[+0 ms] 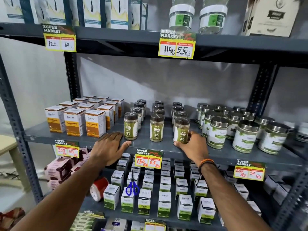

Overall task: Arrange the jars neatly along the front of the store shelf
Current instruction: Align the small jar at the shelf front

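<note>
progress: partly done | three jar columns (156,127) set near shelf front edge (150,148), right front jar (181,130) tilted, not yet aligned | right hand (193,144) wrapped around it | left hand (108,147) open, flat by left front jar (131,126)

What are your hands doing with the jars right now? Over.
Left hand flat on the shelf edge, holding nothing. Right hand gripping the front right brown-lid jar. Other two front jars standing upright. Nothing blocking.

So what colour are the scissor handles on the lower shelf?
Blue, on the scissors, seen in the head view.
</note>
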### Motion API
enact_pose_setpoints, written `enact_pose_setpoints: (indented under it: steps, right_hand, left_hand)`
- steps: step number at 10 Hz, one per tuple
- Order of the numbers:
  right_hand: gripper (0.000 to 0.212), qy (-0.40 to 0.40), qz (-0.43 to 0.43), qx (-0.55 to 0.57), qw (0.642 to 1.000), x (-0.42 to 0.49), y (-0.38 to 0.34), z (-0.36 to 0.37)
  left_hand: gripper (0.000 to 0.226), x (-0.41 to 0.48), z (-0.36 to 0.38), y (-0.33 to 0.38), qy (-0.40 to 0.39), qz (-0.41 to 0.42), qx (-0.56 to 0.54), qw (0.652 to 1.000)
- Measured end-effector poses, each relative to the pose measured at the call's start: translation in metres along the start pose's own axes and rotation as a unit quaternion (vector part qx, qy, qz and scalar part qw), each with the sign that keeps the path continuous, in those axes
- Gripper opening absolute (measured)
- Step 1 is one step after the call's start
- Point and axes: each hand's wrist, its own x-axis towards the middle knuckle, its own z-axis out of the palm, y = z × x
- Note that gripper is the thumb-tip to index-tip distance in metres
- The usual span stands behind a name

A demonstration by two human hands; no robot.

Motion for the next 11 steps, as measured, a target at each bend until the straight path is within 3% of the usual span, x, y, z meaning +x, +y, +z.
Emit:
enact_pose_setpoints:
  steps: [9, 10, 11]
  right_hand:
    - [0.052, -0.02, 0.033, -0.007, 0.999, 0.0054, -0.0072, -0.0009]
    - [0.054, -0.027, 0.032, -0.003, 0.999, 0.0061, -0.0039, 0.0024]
    - [0.078, -0.034, 0.04, 0.031, 0.998, 0.0017, -0.0042, -0.0053]
  left_hand:
    - [0.091, -0.0039, -0.0046, 0.0028, -0.002, 0.0, -0.01, 1.0]
    - [0.094, -0.0035, -0.0047, 0.0029, -0.002, -0.001, -0.012, 1.0]
    - [0.095, -0.0028, -0.0079, 0.0026, -0.021, 0.0, -0.024, 1.0]
